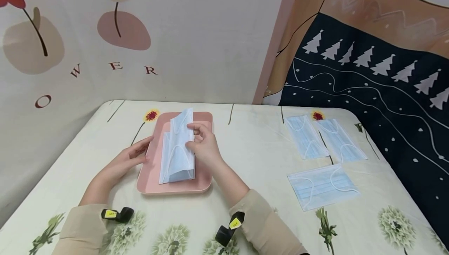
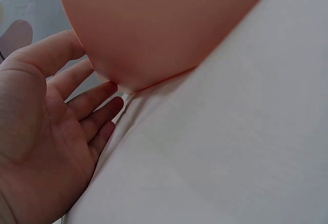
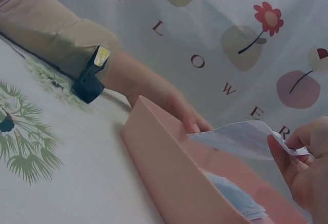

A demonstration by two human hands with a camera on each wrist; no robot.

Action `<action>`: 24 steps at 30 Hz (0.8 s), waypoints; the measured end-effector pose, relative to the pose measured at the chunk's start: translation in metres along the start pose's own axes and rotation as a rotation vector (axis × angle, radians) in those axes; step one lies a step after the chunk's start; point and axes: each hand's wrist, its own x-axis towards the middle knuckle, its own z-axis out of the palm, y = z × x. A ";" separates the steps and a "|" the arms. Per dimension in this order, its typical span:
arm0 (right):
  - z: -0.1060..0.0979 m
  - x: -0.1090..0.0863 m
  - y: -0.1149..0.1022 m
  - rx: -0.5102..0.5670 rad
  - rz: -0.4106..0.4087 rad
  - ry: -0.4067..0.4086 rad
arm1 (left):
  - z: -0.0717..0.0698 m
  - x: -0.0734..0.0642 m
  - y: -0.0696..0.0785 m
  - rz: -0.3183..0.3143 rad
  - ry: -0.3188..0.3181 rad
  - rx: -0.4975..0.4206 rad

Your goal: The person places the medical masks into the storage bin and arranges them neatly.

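A pink tray [image 1: 151, 177] stands on the table's left half. Inside it lies at least one light blue face mask [image 1: 164, 157]; the right wrist view shows its folded edges [image 3: 238, 196]. Above that, my right hand [image 1: 205, 146] pinches the edge of another face mask [image 1: 181, 142], held between thumb and fingers in the right wrist view [image 3: 230, 139]. My left hand [image 1: 122, 163] is at the tray's left side, its fingers extended and touching the rim. In the left wrist view the left hand [image 2: 56, 111] has spread fingers against the tray's outer wall [image 2: 154, 29].
Three face masks lie flat at the right: one at the back [image 1: 306, 136], one beside it [image 1: 340, 140] and one in front [image 1: 322, 186]. A floral cloth [image 1: 252, 169] covers the table. Behind the table hangs a printed curtain [image 1: 203, 44].
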 end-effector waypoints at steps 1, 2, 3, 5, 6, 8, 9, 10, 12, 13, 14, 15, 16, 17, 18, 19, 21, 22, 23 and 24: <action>0.001 0.001 0.002 0.001 0.009 0.000 | 0.000 0.000 0.000 0.000 0.000 0.001; 0.002 0.003 0.004 -0.002 0.015 0.000 | 0.000 0.000 -0.001 0.001 0.000 -0.001; 0.003 0.004 0.005 -0.004 0.021 -0.001 | 0.000 0.000 -0.001 0.002 -0.001 -0.002; 0.005 0.007 0.009 -0.009 0.032 0.004 | -0.001 0.001 -0.001 0.005 -0.001 -0.010; 0.005 0.009 0.010 -0.017 0.038 0.008 | -0.001 0.001 -0.001 0.006 -0.002 -0.014; 0.005 0.011 0.013 -0.033 0.047 0.014 | 0.000 0.001 -0.002 0.010 -0.003 -0.019; 0.006 0.013 0.014 -0.037 0.053 0.018 | 0.000 0.001 -0.001 0.013 -0.006 -0.022; 0.006 0.014 0.015 -0.043 0.060 0.021 | 0.000 0.001 -0.001 0.014 -0.006 -0.023; 0.006 0.015 0.017 -0.060 0.070 0.025 | 0.001 0.001 -0.001 0.019 -0.008 -0.023; 0.006 0.015 0.017 -0.062 0.073 0.025 | 0.001 0.001 0.000 0.021 -0.009 -0.025; 0.006 0.016 0.018 -0.064 0.074 0.025 | 0.001 0.001 0.000 0.024 -0.010 -0.029; 0.006 0.016 0.019 -0.067 0.074 0.025 | 0.001 0.001 0.001 0.024 -0.010 -0.030; 0.007 0.016 0.019 -0.069 0.072 0.024 | 0.001 0.001 0.001 0.022 -0.008 -0.030; 0.007 0.016 0.020 -0.072 0.070 0.022 | 0.001 0.001 0.002 0.020 -0.007 -0.030; 0.008 0.016 0.020 -0.071 0.069 0.019 | 0.001 0.001 0.002 0.016 -0.006 -0.030; 0.008 0.016 0.021 -0.070 0.070 0.017 | 0.001 0.001 0.002 0.014 -0.006 -0.029; 0.010 0.016 0.023 -0.077 0.071 0.016 | 0.001 0.002 0.001 0.011 -0.006 -0.027; 0.011 0.016 0.024 -0.080 0.073 0.018 | 0.001 0.002 0.001 0.010 -0.006 -0.025; 0.011 0.016 0.026 -0.087 0.076 0.019 | 0.001 0.002 0.001 0.013 -0.008 -0.027; 0.012 0.016 0.026 -0.093 0.078 0.021 | 0.001 0.003 0.000 0.016 -0.009 -0.028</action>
